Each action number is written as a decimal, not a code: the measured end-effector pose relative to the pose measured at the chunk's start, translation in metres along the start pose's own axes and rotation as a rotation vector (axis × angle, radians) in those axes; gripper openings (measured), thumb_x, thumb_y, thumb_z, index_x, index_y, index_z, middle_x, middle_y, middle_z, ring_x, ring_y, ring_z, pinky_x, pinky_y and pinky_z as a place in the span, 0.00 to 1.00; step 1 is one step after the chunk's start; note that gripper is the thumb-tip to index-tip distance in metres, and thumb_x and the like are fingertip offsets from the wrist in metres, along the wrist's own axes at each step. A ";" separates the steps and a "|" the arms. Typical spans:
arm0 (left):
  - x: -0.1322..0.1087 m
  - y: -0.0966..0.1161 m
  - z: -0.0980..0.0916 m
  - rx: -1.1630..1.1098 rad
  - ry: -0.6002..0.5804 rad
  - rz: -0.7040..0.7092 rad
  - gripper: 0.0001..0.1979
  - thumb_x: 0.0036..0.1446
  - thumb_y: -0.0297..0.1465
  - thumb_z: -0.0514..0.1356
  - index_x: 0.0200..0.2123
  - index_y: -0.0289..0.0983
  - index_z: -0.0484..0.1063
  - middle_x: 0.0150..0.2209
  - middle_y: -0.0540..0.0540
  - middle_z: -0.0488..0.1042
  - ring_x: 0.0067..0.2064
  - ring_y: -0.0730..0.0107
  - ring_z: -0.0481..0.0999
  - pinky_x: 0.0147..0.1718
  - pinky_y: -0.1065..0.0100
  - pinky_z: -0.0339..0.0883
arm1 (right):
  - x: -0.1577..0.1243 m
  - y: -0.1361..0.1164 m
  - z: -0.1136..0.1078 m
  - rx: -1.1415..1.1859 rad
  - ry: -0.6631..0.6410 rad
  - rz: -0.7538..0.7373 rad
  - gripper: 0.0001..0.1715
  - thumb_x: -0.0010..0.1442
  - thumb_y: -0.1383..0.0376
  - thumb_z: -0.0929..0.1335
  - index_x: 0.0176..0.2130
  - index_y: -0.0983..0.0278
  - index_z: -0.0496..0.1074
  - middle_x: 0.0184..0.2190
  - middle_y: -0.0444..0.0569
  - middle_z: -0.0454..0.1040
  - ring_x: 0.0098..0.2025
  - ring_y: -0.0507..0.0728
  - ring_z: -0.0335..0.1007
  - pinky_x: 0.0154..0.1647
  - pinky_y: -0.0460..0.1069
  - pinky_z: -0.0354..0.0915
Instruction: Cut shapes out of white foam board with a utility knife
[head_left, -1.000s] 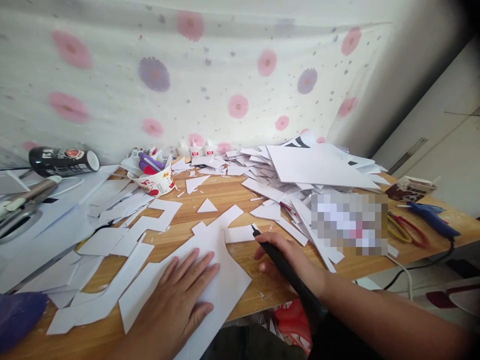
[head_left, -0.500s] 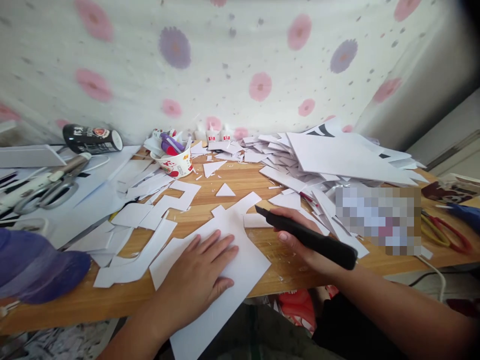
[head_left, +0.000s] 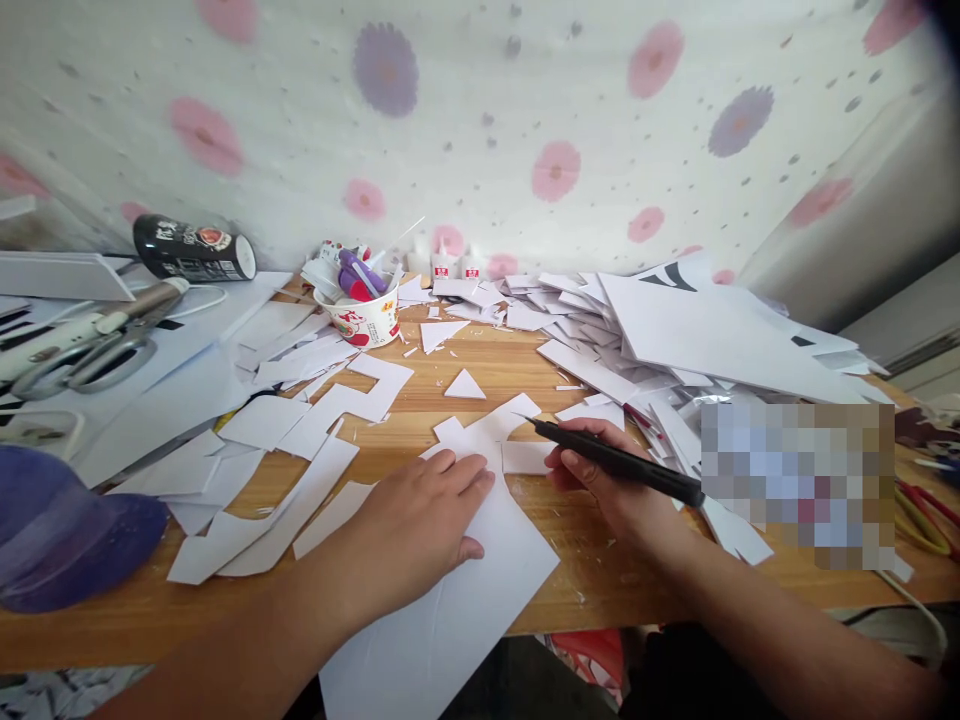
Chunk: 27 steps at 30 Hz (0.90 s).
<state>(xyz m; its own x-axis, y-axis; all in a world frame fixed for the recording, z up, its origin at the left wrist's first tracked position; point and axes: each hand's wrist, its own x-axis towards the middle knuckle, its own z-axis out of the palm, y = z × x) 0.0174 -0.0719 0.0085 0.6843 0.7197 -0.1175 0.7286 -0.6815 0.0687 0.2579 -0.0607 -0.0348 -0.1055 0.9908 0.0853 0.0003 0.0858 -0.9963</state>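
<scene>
My right hand (head_left: 600,480) is closed around a black utility knife (head_left: 622,459). Its thin blade points left, over the upper part of a white foam board sheet (head_left: 480,570). On that sheet rests my left hand (head_left: 427,520), palm down, fingers slightly bent and thumb apart, holding nothing. The sheet hangs over the front edge of the table. Just left of my right hand is a small white strip (head_left: 527,457), touching or very close to the sheet. Beyond the blade lies a white triangle (head_left: 465,384) on the wood.
Cut white pieces (head_left: 300,420) cover the left side, beside scissors (head_left: 90,365), a black can (head_left: 193,249) and a purple cap (head_left: 67,530). At the back stand a paper tub (head_left: 367,318) and small glue bottles (head_left: 442,262). Boards (head_left: 697,310) are heaped at right, near a blurred patch.
My left hand has slid slightly forward on the sheet, its fingers more bent. The knife has turned to a flatter, edge-on angle. The whole view has shifted a little.
</scene>
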 end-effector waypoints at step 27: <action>0.015 -0.025 0.003 -0.087 0.024 0.111 0.19 0.57 0.34 0.64 0.50 0.29 0.74 0.52 0.32 0.75 0.54 0.48 0.74 0.52 0.54 0.69 | 0.006 -0.003 0.022 -0.656 -0.154 -0.430 0.19 0.54 0.70 0.69 0.46 0.58 0.67 0.31 0.43 0.78 0.28 0.53 0.75 0.32 0.46 0.71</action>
<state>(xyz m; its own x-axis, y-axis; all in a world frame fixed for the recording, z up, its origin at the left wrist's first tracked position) 0.0090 -0.0443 0.0021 0.7609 0.6438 -0.0810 0.6472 -0.7441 0.1656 0.2349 -0.0573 -0.0311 -0.3657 0.8352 0.4106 0.5079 0.5488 -0.6639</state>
